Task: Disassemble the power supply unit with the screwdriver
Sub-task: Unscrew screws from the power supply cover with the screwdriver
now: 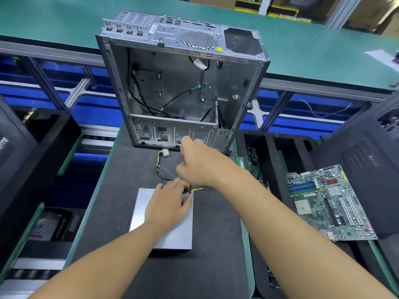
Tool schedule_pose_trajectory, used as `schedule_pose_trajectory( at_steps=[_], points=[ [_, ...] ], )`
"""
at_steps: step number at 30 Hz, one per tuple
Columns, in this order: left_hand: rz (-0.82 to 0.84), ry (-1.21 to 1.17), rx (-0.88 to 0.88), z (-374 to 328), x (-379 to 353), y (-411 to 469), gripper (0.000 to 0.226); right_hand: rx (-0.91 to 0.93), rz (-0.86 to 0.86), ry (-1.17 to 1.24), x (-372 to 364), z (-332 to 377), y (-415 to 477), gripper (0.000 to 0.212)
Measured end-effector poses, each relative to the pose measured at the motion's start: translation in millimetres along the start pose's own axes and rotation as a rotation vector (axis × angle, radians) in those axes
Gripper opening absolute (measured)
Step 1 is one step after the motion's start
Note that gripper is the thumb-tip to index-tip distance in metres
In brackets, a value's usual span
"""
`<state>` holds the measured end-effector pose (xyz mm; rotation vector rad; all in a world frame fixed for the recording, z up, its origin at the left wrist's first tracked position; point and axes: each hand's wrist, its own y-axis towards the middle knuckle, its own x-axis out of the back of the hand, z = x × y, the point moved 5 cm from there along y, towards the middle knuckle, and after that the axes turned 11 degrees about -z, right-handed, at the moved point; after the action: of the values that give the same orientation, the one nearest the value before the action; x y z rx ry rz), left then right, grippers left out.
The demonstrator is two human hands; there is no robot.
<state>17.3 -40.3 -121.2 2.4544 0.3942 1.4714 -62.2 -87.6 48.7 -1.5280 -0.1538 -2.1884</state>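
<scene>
Two hands: left hand [168, 203] flat on power supply unit [172, 236] edge, right hand [200, 165] curled, hold unclear.

grey PSU [170, 231] flat on mat, wires attached

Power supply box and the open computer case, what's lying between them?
In the head view, a coloured cable bundle with a white connector lies on the dark mat there.
</scene>
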Motion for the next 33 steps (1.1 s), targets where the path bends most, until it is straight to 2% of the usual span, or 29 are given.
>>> schedule_pose_trajectory(
  at_steps=[5, 8, 12, 15, 18, 19, 22, 24, 26, 28, 33],
  points=[
    [0.017, -0.030, 0.007, 1.8, -2.2, -0.6, 0.008, -0.007, -0.091, -0.045, 2.1, -6.7, 3.6, 0.021],
    [0.011, -0.025, 0.000, 1.4, -2.0, -0.3, 0.007, 0.028, -0.036, -0.051, 3.4, -5.1, 3.4, 0.008],
    [-0.024, 0.005, 0.001, 1.7, -0.1, -1.2, 0.007, 0.023, 0.087, -0.022, 5.5, 0.4, -1.3, 0.028],
    [-0.024, 0.006, 0.004, 1.8, -0.6, -1.2, 0.007, -0.017, 0.024, -0.138, 5.2, -1.2, -1.8, 0.026],
    [-0.011, 0.001, -0.001, 2.3, -2.0, -0.9, 0.010, -0.079, -0.057, -0.174, 8.1, -5.3, 0.3, 0.039],
    [0.002, 0.001, 0.000, 2.9, -2.7, -1.0, 0.011, -0.080, -0.073, -0.155, 8.1, -5.8, 1.2, 0.039],
    [0.015, -0.007, -0.011, 3.8, -4.0, -1.1, 0.011, -0.002, -0.101, -0.150, 5.8, -4.9, 3.5, 0.017],
    [0.014, 0.003, -0.021, 3.2, -4.1, -0.6, 0.009, 0.004, -0.034, -0.080, 5.2, -3.9, 3.9, 0.008],
    [0.009, 0.007, -0.021, 2.8, -3.9, -1.4, 0.007, -0.006, 0.052, -0.002, 4.8, -1.2, 2.1, 0.013],
    [0.002, 0.012, -0.013, 3.2, -3.3, -1.7, 0.006, -0.019, 0.068, -0.005, 4.0, 0.3, 0.1, 0.020],
    [0.026, -0.004, -0.033, 2.1, -2.9, -1.2, 0.013, -0.055, -0.063, -0.156, 7.0, -1.6, -0.5, 0.028]
  ],
)
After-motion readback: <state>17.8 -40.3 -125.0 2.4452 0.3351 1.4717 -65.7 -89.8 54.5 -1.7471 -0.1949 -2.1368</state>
